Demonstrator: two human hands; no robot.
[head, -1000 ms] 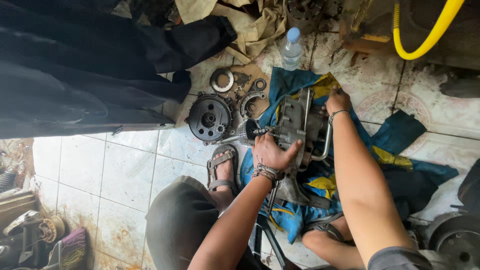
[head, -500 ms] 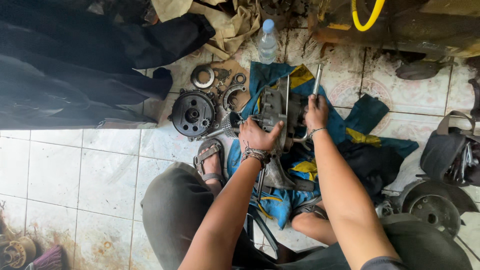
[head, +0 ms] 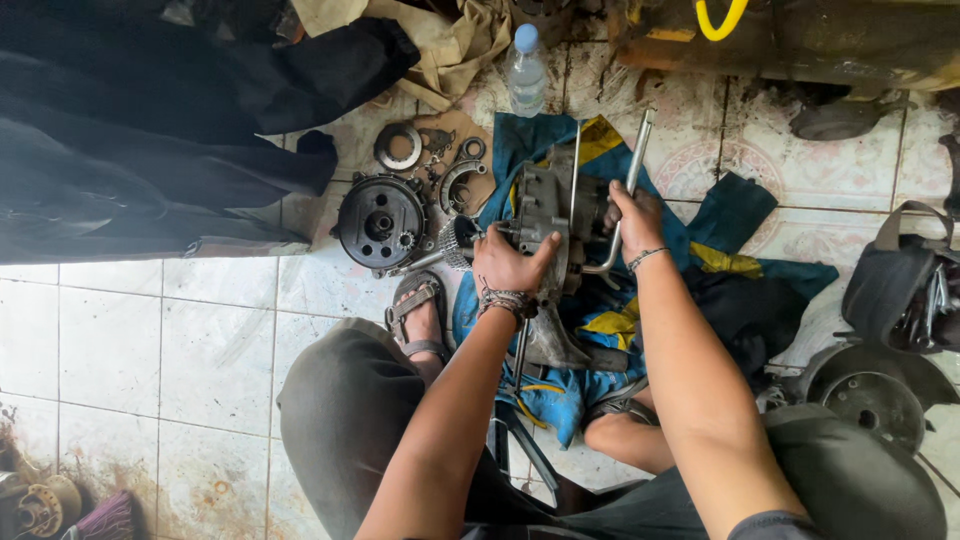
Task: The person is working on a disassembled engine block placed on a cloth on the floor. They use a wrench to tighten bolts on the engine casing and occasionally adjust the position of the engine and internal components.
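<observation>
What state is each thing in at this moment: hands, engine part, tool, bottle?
left hand: gripping the metal engine case
right hand: closed around the bent steel tool
metal engine case: lying on the blue cloth
round clutch part: flat on the tiles
plastic bottle: capped, upright

Grimy white floor tiles (head: 130, 340) fill the left and lower left of the frame, stained with rust. Patterned tiles (head: 800, 165) lie upper right. Dark cloth (head: 150, 120) drapes the upper left. Daylight is soft and even.
</observation>
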